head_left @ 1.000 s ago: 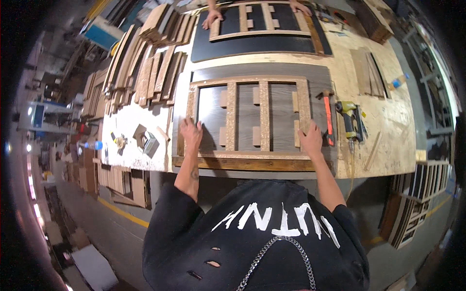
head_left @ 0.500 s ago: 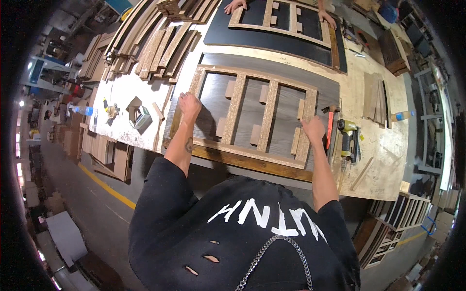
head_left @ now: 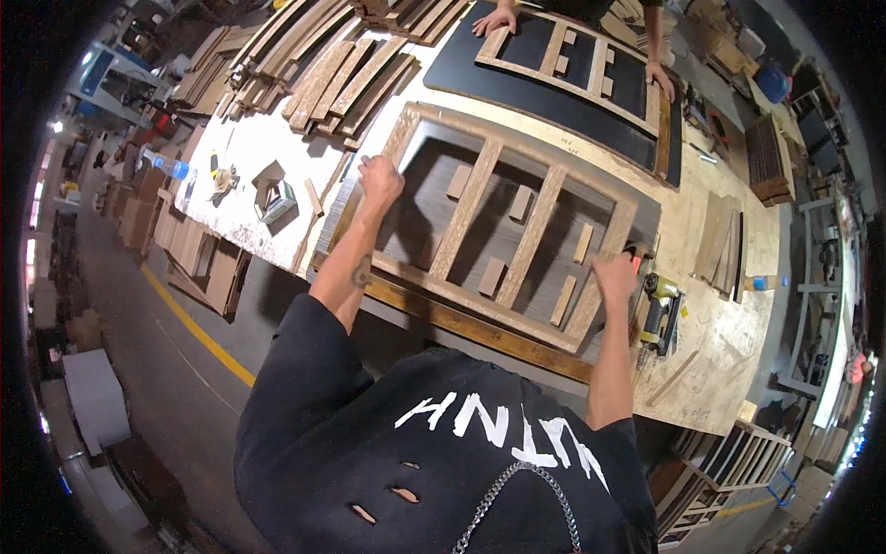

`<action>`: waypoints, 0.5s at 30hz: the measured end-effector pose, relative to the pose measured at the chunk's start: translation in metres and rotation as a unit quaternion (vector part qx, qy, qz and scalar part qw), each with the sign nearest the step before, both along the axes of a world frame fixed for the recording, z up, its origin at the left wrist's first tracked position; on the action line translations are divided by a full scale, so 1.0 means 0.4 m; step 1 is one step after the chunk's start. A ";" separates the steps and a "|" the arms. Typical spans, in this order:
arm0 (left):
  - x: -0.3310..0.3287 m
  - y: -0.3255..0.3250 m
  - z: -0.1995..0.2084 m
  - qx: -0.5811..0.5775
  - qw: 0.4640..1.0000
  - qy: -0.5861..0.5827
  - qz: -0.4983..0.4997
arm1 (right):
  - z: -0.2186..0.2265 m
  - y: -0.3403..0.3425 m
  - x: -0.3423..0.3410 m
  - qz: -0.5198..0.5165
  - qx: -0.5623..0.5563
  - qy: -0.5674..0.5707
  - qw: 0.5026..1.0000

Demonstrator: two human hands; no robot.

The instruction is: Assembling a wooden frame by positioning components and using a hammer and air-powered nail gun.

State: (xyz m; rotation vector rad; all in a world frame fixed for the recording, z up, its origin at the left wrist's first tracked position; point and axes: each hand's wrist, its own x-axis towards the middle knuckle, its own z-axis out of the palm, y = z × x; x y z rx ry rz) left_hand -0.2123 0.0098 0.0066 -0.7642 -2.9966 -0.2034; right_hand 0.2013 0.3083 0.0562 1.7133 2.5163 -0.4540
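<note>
Between my hands is a ladder-like wooden frame (head_left: pixel 472 208) with two inner crossbars, raised a little above a grey wood-grain panel (head_left: pixel 533 268). Its left end is gripped by my left hand (head_left: pixel 381 182), fingers closed round the rail. On the right end rail my right hand (head_left: pixel 616 277) is closed too. Several small wooden blocks, one of them a middle block (head_left: pixel 520 203), stay on the panel in the frame's openings. A hammer's red handle (head_left: pixel 636 262) shows just past my right hand, which partly hides it. A brown wooden strip (head_left: pixel 480 331) runs along the panel's near edge.
A nail gun (head_left: pixel 659 312) lies right of the panel. Across the table, a co-worker's hands (head_left: pixel 496 20) rest on a similar frame (head_left: pixel 563 69) over a black panel (head_left: pixel 461 69). Stacked wooden strips (head_left: pixel 346 83) and an open small box (head_left: pixel 274 196) are at left.
Both my hands have lifted the wooden frame off the panel, its shadow now spreading beneath it. The blocks have stayed on the panel. The whole view has turned slightly.
</note>
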 end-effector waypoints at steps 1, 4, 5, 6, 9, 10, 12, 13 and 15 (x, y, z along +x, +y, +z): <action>0.003 0.010 0.062 0.025 0.999 0.024 -0.040 | 0.046 -0.001 0.006 -0.001 -0.001 -0.004 1.000; 0.006 0.093 0.267 0.329 0.930 -0.163 -0.026 | 0.224 -0.013 -0.018 -0.044 0.082 0.044 0.995; 0.044 0.138 0.328 0.522 0.796 -0.307 0.018 | 0.265 -0.025 -0.037 -0.033 0.132 0.110 0.985; 0.073 0.186 0.384 0.470 0.837 -0.280 0.003 | 0.291 -0.046 -0.050 -0.025 0.181 0.172 0.968; 0.009 0.231 0.376 0.447 0.894 -0.006 0.000 | 0.350 -0.089 -0.110 -0.058 0.225 0.215 0.949; 0.046 0.227 0.459 0.397 0.909 -0.110 0.068 | 0.334 -0.074 -0.085 -0.066 0.211 0.241 0.945; -0.021 0.145 0.428 0.403 0.880 0.194 0.158 | 0.328 -0.078 -0.063 -0.063 0.226 0.261 0.936; 0.002 0.126 0.464 0.429 0.861 0.162 0.223 | 0.316 -0.072 -0.046 -0.067 0.241 0.273 0.929; -0.135 0.033 0.394 0.626 0.687 -0.242 0.279 | 0.302 -0.087 -0.031 -0.045 0.248 0.296 0.921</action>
